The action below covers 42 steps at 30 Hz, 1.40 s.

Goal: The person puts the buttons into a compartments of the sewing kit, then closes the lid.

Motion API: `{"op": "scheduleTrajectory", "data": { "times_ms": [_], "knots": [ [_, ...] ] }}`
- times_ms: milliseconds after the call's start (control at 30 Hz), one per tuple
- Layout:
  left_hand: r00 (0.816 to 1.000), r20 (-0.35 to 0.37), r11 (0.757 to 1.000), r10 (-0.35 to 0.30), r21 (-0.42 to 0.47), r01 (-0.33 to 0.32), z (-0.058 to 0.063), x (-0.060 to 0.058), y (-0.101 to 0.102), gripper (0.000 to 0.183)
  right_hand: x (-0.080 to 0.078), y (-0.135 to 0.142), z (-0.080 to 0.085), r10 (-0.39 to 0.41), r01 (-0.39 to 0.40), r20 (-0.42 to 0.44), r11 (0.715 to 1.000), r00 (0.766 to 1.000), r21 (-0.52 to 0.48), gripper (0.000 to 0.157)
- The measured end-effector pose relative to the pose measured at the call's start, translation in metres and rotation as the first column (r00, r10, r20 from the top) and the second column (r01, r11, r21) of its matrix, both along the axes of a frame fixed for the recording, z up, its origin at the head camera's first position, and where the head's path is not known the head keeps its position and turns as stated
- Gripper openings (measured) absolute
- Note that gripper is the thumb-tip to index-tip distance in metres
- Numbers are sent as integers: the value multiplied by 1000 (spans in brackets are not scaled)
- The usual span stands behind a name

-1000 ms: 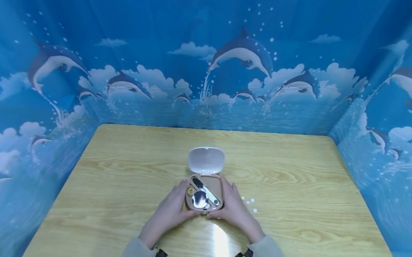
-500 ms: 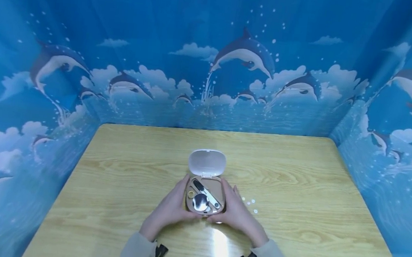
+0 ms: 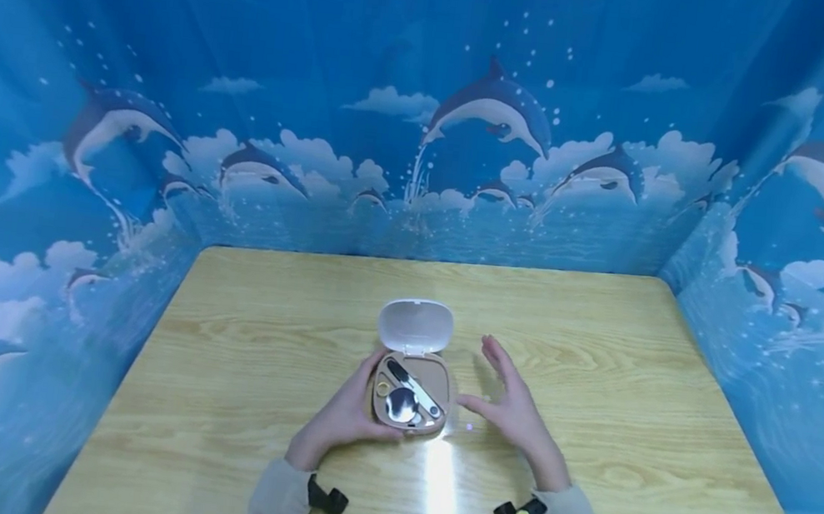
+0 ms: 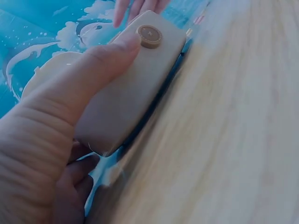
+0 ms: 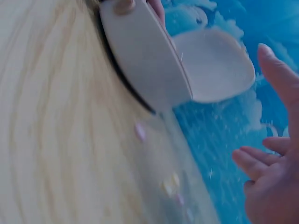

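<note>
A beige case lies on the table, its pale lid standing up at the back. Inside are a long black-and-white tool, a round shiny silver disc and a small gold ring-like piece. My left hand holds the case's left side; in the left wrist view the thumb presses along its front wall, close to a round brown knob. Just right of the case, my right hand is spread with nothing in it.
Several small pastel pieces lie on the wood to the right of the case, among them a pink one and a yellow one. The wooden table meets a dolphin-print curtain at the back and sides.
My right hand has let go of the case's right side and moved off to the right, its fingers spreading. The left hand still holds the case, which has shifted slightly down in view.
</note>
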<state>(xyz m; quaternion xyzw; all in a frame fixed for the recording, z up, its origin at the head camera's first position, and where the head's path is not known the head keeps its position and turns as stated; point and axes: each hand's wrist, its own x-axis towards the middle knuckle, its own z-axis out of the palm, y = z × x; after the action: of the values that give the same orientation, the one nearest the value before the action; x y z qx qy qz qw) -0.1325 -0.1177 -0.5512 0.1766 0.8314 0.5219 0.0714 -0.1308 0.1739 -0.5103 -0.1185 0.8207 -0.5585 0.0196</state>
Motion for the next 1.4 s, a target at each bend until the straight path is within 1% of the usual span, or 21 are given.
{"op": "scheduleTrajectory", "data": {
  "times_ms": [100,200,333,500,533,600,667,733,767,867,967,1100,1233,1400],
  "knots": [
    [1000,8,1000,18,4,-18,-5,0,-1,134,-2,10,-7,-57,52,-73,996,996,-72,97],
    [999,-1,999,35,2,-35,-9,0,-2,130,-4,20,-15,-97,80,-114,986,989,-149,91],
    [999,-27,999,48,0,-48,-12,0,-2,128,-7,29,-24,-135,104,-116,966,984,-237,85],
    [996,-53,998,65,-10,-66,-13,-1,-4,127,-8,33,-35,-165,113,-149,945,975,-306,80],
    [996,-53,998,67,-10,-67,-13,-1,-4,127,-7,33,-34,-164,110,-152,945,975,-309,78],
    [996,-54,998,65,-8,-65,-13,0,-5,127,-6,34,-39,-169,115,-146,940,975,-320,76],
    [997,-53,998,60,-2,-60,-13,0,-5,126,-5,35,-41,-168,122,-126,943,978,-310,75],
    [997,-53,998,55,0,-55,-13,0,-4,126,-5,36,-42,-164,134,-86,952,983,-276,75],
    [997,-54,999,52,3,-52,-13,0,-4,126,-6,37,-47,-165,140,-72,954,984,-264,75],
    [997,-60,999,48,4,-48,-13,0,-4,126,-7,37,-50,-164,151,-46,968,985,-203,75],
    [996,-71,999,45,-8,-46,-13,1,-4,127,-7,37,-52,-169,162,-55,980,984,-118,75],
    [996,-76,999,36,-32,-39,-13,2,-3,128,-4,37,-53,-173,171,-77,985,982,-32,75],
    [996,-83,998,38,-44,-42,-14,2,-3,129,-4,38,-55,-147,148,-135,989,980,-5,71],
    [996,-87,998,36,-54,-41,-15,0,-4,128,-4,44,-58,-117,116,-199,993,973,-17,61]
  ]
}}
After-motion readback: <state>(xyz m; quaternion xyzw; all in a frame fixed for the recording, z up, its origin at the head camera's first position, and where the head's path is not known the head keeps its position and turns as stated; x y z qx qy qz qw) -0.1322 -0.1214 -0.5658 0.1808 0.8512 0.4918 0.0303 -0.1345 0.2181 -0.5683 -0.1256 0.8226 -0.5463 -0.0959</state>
